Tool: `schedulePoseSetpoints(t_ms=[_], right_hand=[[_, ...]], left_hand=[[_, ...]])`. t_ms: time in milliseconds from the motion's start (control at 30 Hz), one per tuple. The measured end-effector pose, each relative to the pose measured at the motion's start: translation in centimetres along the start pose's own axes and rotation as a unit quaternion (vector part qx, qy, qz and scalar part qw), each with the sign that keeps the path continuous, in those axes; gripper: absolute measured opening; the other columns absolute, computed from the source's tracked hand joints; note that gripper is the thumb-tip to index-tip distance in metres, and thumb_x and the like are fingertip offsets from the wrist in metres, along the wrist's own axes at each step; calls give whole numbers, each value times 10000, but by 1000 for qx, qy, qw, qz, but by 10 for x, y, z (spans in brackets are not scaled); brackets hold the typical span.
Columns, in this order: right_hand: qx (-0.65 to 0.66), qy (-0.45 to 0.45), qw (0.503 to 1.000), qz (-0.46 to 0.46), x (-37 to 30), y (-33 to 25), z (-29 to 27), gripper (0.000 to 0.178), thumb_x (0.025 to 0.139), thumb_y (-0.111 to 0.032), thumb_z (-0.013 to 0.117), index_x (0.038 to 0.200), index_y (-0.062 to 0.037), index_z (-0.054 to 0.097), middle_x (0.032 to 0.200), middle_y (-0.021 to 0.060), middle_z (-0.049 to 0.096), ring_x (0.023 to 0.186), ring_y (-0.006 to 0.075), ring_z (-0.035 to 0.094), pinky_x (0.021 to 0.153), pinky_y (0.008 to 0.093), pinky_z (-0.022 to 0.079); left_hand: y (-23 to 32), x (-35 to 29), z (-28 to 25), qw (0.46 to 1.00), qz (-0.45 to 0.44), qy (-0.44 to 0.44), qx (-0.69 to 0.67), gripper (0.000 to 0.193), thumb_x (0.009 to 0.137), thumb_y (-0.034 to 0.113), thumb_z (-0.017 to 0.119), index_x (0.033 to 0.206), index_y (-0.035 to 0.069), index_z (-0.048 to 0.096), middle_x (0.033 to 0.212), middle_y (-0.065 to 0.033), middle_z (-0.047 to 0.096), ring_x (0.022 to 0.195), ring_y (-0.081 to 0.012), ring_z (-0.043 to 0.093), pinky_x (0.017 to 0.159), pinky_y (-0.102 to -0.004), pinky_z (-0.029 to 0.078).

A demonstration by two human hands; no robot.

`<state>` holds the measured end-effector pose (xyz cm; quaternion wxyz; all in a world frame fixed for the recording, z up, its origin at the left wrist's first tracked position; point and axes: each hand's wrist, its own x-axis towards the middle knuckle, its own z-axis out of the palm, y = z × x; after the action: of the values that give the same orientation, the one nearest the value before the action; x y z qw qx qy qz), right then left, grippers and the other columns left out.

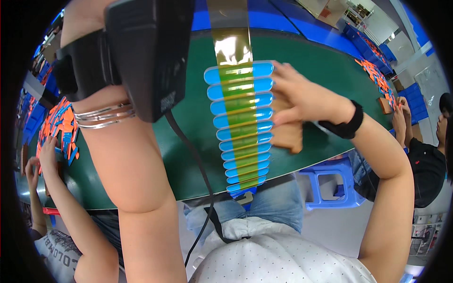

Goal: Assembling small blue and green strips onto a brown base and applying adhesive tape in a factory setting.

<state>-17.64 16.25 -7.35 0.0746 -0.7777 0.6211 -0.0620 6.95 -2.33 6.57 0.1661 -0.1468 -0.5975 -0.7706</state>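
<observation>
A row of flat blue strips with rounded ends and pale edges, looking like small nail files [218, 107], hangs along a yellowish clear tape [240, 118]. The tape runs from the top of the view down toward my lap. At the right ends of the upper strips is my right hand [295, 94], its fingers stretched and thumb apart, slightly blurred. Beneath it lies a light brown wooden block [289, 137]. My left arm reaches up past the tape's left side; only the edge of my left hand [85, 16] shows, its fingers out of view. A black device [148, 61] is strapped at that wrist.
The green tabletop [188, 165] carries a pile of orange and blue strips [59, 125] at left and another pile [375, 75] at far right. People sit working on both sides. A blue plastic stool [335, 181] stands at right. A black cable [196, 160] hangs beside the tape.
</observation>
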Motion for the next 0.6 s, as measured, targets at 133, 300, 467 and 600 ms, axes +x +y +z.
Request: schedulePoseSetpoints(t_ms=[133, 300, 467, 600], right_hand=[[-57, -107, 955, 271, -61, 82, -37, 734, 785, -514, 678, 1410, -241, 406, 1580, 197, 119, 1419, 448, 187, 1133, 524, 177], [217, 111, 944, 222, -71, 76, -45, 572, 947, -474, 537, 1257, 5, 582, 1315, 125, 563, 1240, 229, 503, 1053, 315, 352], [548, 89, 825, 102, -26, -83, -14, 509, 851, -96, 705, 1308, 12, 509, 1254, 108, 589, 1060, 155, 599, 898, 292, 502], [633, 140, 759, 68, -36, -124, 21, 269, 815, -1, 674, 1077, 42, 630, 993, 75, 681, 851, 111, 641, 764, 254, 532]], left_hand=[[-8, 10, 14, 996, -27, 34, -82, 760, 979, 595, 154, 1244, -31, 492, 1142, -152, 610, 1105, -298, 519, 1028, -502, 228], [-30, 23, 37, 987, -45, 134, -79, 775, 965, 625, 191, 1269, -24, 485, 1254, -123, 501, 1153, -252, 401, 1062, -474, 209], [-43, 8, 52, 957, -132, 243, -82, 744, 948, 628, 277, 1217, -21, 523, 1234, -115, 518, 1136, -240, 432, 1040, -459, 251], [-80, -11, 36, 930, -164, 268, -191, 664, 934, 609, 356, 1092, 2, 575, 1077, -101, 620, 971, -232, 557, 921, -427, 371]])
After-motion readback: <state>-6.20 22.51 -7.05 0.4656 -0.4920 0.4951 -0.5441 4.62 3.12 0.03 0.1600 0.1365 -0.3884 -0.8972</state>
